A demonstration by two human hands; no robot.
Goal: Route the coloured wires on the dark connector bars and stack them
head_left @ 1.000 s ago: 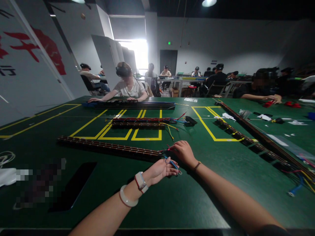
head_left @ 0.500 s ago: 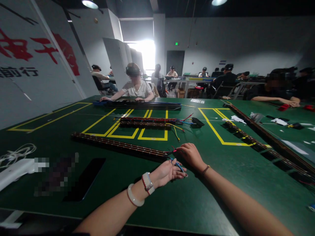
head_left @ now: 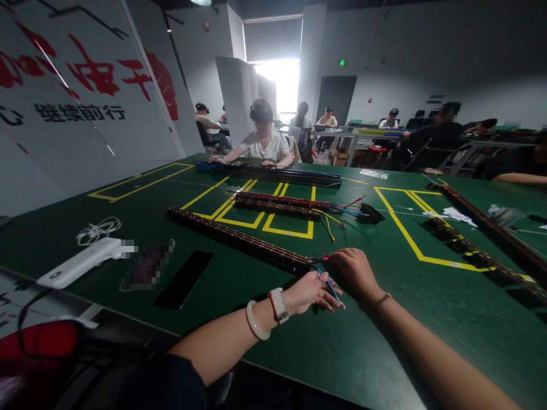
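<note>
A long dark bar with copper-coloured strips (head_left: 239,237) lies at a slant across the green table. Wires come out of its near right end. My left hand (head_left: 305,293), palm partly turned up, has a blue wire (head_left: 332,286) between thumb and fingers; the fingertips stretch out past it. Just to the right, my right hand (head_left: 354,270) is closed at the end of a red wire (head_left: 326,258), knuckles up. Its fingertips are partly hidden. Both hands are close together beside the bar's end.
Behind lie more bars (head_left: 277,206) with coloured wires and a black connector (head_left: 371,213). Other long bars (head_left: 465,245) are on the right. A dark phone (head_left: 184,279) and a white handheld device (head_left: 81,262) lie left. A co-worker (head_left: 265,142) sits opposite at a dark long piece (head_left: 273,173).
The camera view has swung left, so the scene sits further right. My hands keep their holds on the wires, with hardly any movement relative to the bar.
</note>
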